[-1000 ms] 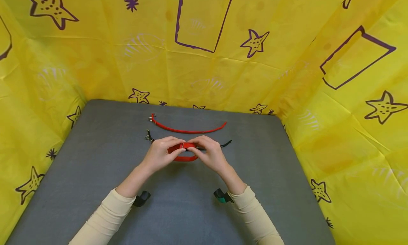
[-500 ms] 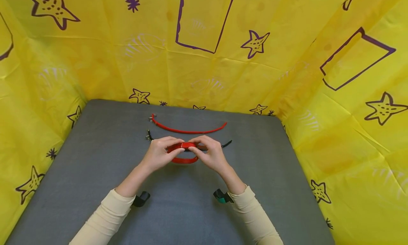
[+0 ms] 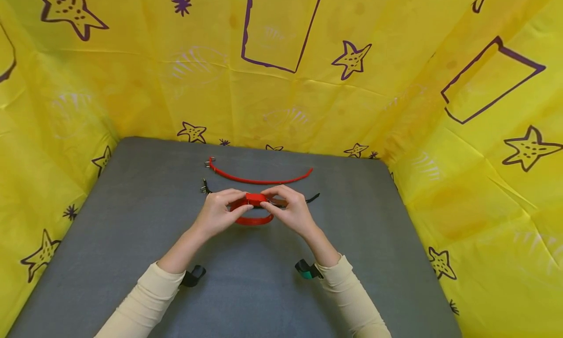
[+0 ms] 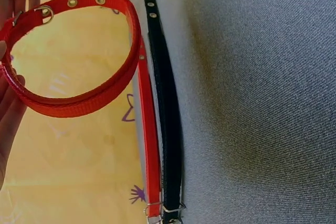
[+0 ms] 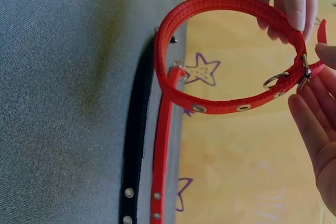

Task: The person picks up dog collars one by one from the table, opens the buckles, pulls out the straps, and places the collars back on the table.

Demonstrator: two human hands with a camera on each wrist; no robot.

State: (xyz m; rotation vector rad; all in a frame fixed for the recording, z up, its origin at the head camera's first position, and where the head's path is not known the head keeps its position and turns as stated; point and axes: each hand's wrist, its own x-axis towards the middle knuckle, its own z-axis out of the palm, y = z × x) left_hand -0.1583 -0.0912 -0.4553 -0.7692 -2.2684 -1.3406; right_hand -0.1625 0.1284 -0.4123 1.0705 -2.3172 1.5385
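A red dog collar (image 5: pixel 226 106) is closed into a loop above the table, its strap passing through the metal buckle (image 5: pixel 305 72). In the right wrist view, the strap's tip (image 5: pixel 322 32) stands out beyond the buckle, near a D-ring (image 5: pixel 275 80). My left hand (image 3: pixel 221 210) pinches the collar on the left side, and my right hand (image 3: pixel 291 210) pinches it at the right, fingertips close together. Metal eyelets line the loop in the left wrist view. Behind it lie a black collar (image 4: pixel 167 108) and a second red collar (image 3: pixel 259 182), both unfastened and stretched out.
The grey table (image 3: pixel 246 299) reaches to yellow curtains (image 3: pixel 281 98) printed with purple stars at the back and both sides. Black bands (image 3: pixel 193 276) show at both wrists, below the cream sleeves.
The red strap between the fingertips now bulges upward, and the right fingers have shifted slightly on it. Both arms and the two collars on the table stay nearly still.
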